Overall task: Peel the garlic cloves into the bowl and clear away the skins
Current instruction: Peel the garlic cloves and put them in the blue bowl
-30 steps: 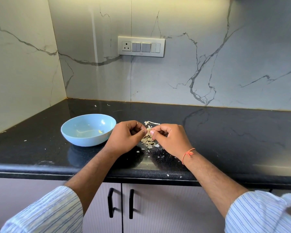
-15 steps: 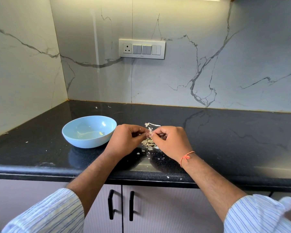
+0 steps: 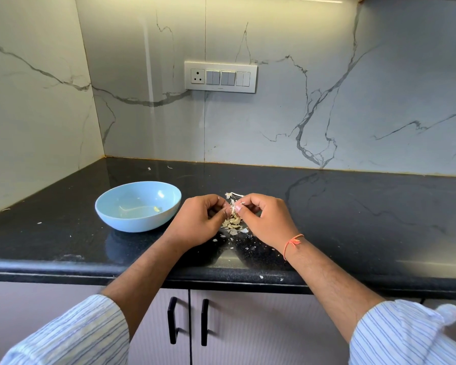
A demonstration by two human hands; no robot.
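A light blue bowl [image 3: 108, 206] stands on the black counter [image 3: 353, 219], left of my hands, with a small pale piece lying in its bottom. My left hand [image 3: 195, 222] and my right hand [image 3: 266, 219] meet fingertip to fingertip above a pile of garlic skins [image 3: 232, 223]. Between the fingertips they pinch a small garlic clove [image 3: 232, 208], mostly hidden, with thin white skin sticking out. Both hands have curled fingers. A few more skins [image 3: 232, 194] lie just behind the hands.
Small skin flakes are scattered on the counter in front of the hands and near its front edge [image 3: 261, 277]. Marble walls close the back and left. A switch panel [image 3: 220, 77] sits on the back wall. Cabinet doors with black handles [image 3: 172, 320] are below.
The hands stay together over the skin pile, and the fingers have shifted slightly on the clove. The view has dipped a little. The bowl has not moved.
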